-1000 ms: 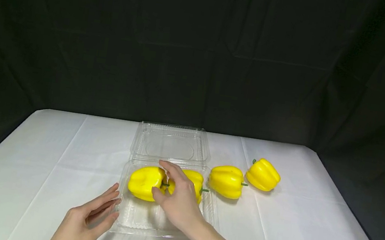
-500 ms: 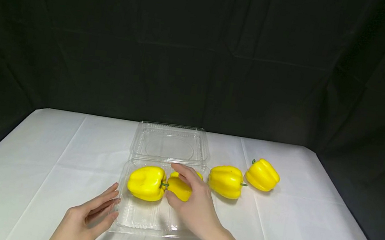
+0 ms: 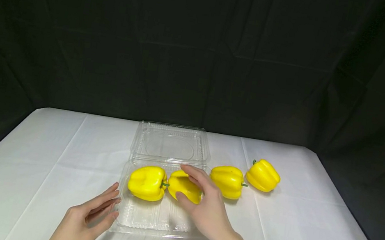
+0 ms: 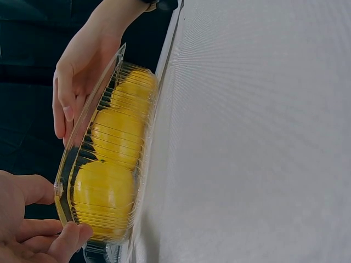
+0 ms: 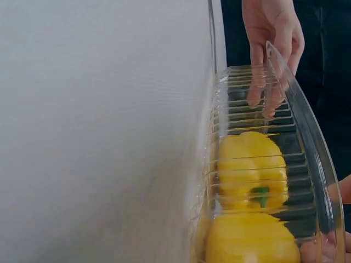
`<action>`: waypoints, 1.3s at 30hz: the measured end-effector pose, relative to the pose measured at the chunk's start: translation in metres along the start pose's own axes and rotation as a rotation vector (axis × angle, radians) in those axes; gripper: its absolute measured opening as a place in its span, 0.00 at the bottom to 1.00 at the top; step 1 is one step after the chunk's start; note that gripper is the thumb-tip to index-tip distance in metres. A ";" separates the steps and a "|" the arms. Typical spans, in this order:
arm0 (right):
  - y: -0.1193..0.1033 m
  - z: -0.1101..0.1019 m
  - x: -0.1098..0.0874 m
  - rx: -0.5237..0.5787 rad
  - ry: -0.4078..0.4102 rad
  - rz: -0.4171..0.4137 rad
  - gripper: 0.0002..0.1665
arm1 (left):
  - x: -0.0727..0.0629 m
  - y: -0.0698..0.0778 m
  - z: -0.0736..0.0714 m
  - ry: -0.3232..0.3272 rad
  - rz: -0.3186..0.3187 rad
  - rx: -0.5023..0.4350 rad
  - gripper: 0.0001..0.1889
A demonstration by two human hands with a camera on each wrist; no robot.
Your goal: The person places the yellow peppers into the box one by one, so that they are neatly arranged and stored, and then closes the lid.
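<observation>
Touching container (image 3: 141, 220): left hand (image 3: 85, 220) | right hand (image 3: 207, 209): near yellow pepper (image 3: 179, 184)

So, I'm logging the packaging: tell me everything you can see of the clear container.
The clear container looks like see-through plastic: a ribbed base and a lid joined at the far edge. It lies open on the white cloth, lid folded back, an oval outline in it. A yellow pepper and a second pepper lie side by side in the base's far half. The left hand touches its left edge; the right hand is over its right side.
</observation>
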State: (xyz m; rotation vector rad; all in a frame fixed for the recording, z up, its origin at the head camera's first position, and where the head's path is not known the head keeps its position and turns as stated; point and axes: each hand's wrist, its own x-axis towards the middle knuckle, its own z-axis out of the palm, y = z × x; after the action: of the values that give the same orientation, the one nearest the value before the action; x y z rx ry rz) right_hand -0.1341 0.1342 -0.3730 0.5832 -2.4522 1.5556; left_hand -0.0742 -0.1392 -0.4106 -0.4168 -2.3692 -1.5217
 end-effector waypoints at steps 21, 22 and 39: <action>0.014 -0.032 -0.008 0.000 0.078 0.027 0.37 | 0.001 0.000 0.001 -0.005 -0.018 0.000 0.22; 0.015 -0.034 -0.009 -0.002 0.083 0.021 0.37 | 0.002 0.000 0.001 -0.006 -0.020 0.000 0.22; 0.025 -0.047 -0.015 -0.072 0.124 0.032 0.36 | 0.002 0.002 0.002 -0.018 -0.046 -0.013 0.22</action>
State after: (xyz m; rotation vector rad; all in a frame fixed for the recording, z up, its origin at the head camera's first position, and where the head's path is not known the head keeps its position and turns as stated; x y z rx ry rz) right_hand -0.1343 0.1896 -0.3785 0.4242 -2.4244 1.4620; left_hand -0.0757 -0.1362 -0.4095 -0.3832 -2.3994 -1.5607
